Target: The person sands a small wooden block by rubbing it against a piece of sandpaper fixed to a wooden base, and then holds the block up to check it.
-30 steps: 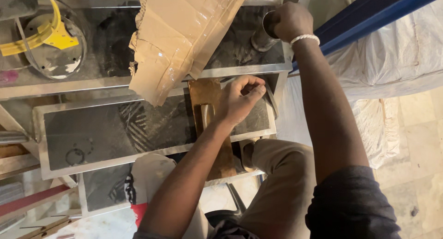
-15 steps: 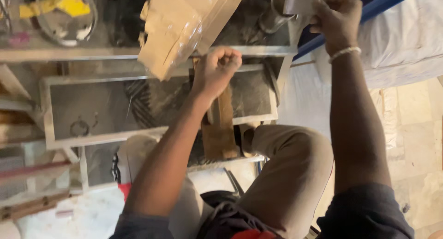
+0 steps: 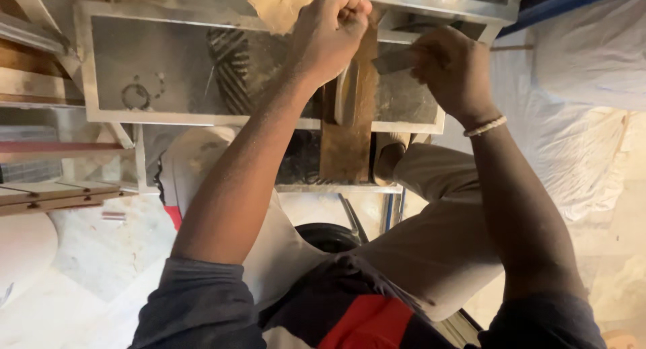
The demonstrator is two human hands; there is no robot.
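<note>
A metal-framed glass panel (image 3: 168,59) lay flat over a pale, dusty floor (image 3: 94,255), with a brown wooden board (image 3: 350,147) and a torn piece of cardboard (image 3: 279,9) resting on it.

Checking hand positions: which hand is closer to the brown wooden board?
Left. The left hand is fisted right over the wooden board; the right hand sits beside it.

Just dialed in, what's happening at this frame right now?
A person is crouched over a metal-framed glass panel on the floor. The left hand is closed in a fist above a wooden block that lies across the frame; what it grips is hidden. The right hand holds a flat grey piece beside the block. Cardboard lies just behind the hands.
</note>
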